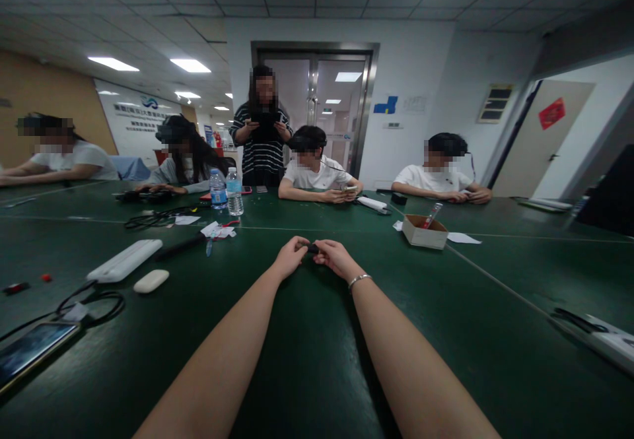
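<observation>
Both my arms reach forward over the dark green table (307, 386). My left hand (292, 256) and my right hand (337, 259) meet near the middle of the view, each with its fingers closed on a small dark object (312, 248) between them. Most of that object is covered by my fingers, and what it is cannot be made out. A metal bracelet (359, 282) circles my right wrist.
White power bank (125, 261), white case (151, 281), phone (37, 350) and cables lie at left. Two bottles (234, 192) stand beyond. A small open box (424, 231) is right of my hands. Several people sit across the table; one person stands behind.
</observation>
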Motion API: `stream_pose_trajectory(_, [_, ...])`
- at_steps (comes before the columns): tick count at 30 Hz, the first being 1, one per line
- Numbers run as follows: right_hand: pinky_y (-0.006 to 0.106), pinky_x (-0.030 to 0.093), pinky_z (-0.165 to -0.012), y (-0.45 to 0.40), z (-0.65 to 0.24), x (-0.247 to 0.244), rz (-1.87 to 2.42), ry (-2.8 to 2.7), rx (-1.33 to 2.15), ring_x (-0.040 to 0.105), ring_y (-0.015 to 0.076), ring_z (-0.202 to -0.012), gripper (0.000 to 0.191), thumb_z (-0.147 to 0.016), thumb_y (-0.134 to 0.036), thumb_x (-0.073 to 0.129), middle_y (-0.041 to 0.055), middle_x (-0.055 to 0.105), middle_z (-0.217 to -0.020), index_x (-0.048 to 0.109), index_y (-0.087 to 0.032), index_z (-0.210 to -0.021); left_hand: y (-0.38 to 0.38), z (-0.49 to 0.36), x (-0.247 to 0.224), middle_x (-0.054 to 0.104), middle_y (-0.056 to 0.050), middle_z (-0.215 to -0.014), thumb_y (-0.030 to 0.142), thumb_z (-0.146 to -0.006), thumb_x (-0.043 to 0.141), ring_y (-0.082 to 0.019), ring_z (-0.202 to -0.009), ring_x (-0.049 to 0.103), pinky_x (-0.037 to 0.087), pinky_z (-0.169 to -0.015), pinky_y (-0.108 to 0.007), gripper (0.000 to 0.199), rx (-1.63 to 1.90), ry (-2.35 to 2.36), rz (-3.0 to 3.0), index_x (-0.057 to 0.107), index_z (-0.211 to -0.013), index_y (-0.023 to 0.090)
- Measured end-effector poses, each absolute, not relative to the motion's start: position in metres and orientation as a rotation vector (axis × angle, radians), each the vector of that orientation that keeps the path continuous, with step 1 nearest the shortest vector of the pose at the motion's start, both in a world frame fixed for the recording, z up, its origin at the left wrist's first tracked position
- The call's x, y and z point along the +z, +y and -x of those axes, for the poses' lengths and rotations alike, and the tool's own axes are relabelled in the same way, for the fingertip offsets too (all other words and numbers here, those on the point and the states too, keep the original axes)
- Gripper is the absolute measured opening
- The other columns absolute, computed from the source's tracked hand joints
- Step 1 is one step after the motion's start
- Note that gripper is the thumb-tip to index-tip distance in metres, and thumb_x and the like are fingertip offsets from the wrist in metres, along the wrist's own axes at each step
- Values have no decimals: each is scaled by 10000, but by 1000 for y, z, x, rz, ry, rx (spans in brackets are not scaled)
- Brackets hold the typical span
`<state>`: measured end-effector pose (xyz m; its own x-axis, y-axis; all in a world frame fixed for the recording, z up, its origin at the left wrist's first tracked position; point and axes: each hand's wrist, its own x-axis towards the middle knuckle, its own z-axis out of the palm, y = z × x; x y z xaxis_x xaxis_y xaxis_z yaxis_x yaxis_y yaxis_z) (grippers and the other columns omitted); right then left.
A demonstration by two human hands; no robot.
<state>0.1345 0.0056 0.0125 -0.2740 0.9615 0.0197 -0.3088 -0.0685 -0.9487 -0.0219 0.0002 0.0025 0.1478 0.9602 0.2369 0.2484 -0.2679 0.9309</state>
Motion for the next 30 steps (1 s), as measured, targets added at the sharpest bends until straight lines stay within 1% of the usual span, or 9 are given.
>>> stream_pose_trajectory(3, [169, 481, -413, 6, -135, 12, 845, -1138, 1561, 552, 100, -447, 154, -793, -210, 656, 29, 544, -560, 579, -84, -749, 1, 22, 3, 550, -56, -877, 208, -766, 515, -122, -732, 535, 428, -528, -173, 226, 1198, 1159, -1653, 539, -987, 166])
stream_pose_trajectory(5, [167, 478, -409, 6, -135, 12, 852, -1136, 1562, 556, 102, -448, 156, -799, -212, 650, 28, 543, -559, 575, -84, -749, 1, 22, 3, 551, -60, -886, 236, -771, 522, -122, -736, 536, 432, -531, -174, 222, 1208, 1146, -1644, 540, -980, 163])
stream_pose_trajectory(8, [165, 484, -417, 6, -134, 12, 852, -1144, 1564, 555, 99, -440, 139, -818, -191, 625, 20, 537, -542, 570, -85, -747, 0, 21, 3, 546, -38, -797, 319, -814, 466, -99, -641, 518, 416, -503, -173, 229, 1191, 1161, -1614, 535, -965, 161])
stream_pose_trajectory(11, [158, 484, -416, 5, -134, 13, 841, -1162, 1561, 550, 93, -431, 121, -837, -169, 594, 19, 538, -536, 572, -82, -756, -1, 20, 4, 499, 1, -667, 298, -833, 416, -77, -539, 462, 375, -462, -161, 222, 1161, 1195, -1612, 528, -969, 163])
stream_pose_trajectory(13, [152, 478, -408, 4, -134, 13, 840, -1164, 1560, 551, 92, -433, 117, -838, -165, 592, 24, 545, -543, 574, -80, -760, -2, 19, 5, 503, 0, -693, 254, -812, 443, -73, -551, 462, 374, -467, -155, 201, 1162, 1207, -1624, 531, -973, 171])
stream_pose_trajectory(15, [154, 477, -406, 4, -134, 13, 834, -1160, 1561, 553, 93, -436, 122, -827, -173, 607, 30, 554, -552, 575, -79, -755, -2, 19, 6, 513, -6, -722, 259, -808, 445, -76, -566, 471, 381, -474, -157, 201, 1167, 1209, -1607, 532, -966, 170])
stream_pose_trajectory(18, [162, 480, -409, 4, -135, 13, 828, -1158, 1567, 555, 98, -439, 144, -804, -195, 641, 39, 562, -560, 577, -79, -747, -2, 20, 6, 480, 8, -648, 311, -834, 395, -76, -521, 442, 353, -445, -157, 236, 1159, 1194, -1601, 534, -954, 163])
stream_pose_trajectory(23, [162, 477, -406, 6, -135, 12, 834, -1153, 1561, 554, 97, -439, 139, -809, -194, 634, 37, 560, -566, 578, -82, -750, -1, 19, 6, 485, 12, -670, 250, -804, 439, -72, -533, 447, 356, -457, -156, 199, 1160, 1187, -1596, 533, -960, 173])
stream_pose_trajectory(30, [180, 478, -404, 3, -135, 14, 846, -1154, 1558, 553, 106, -450, 114, -796, -179, 643, 42, 565, -568, 590, -83, -762, -2, 20, 5, 454, 31, -557, 327, -838, 379, -67, -451, 406, 310, -422, -156, 258, 1139, 1141, -1629, 531, -951, 151])
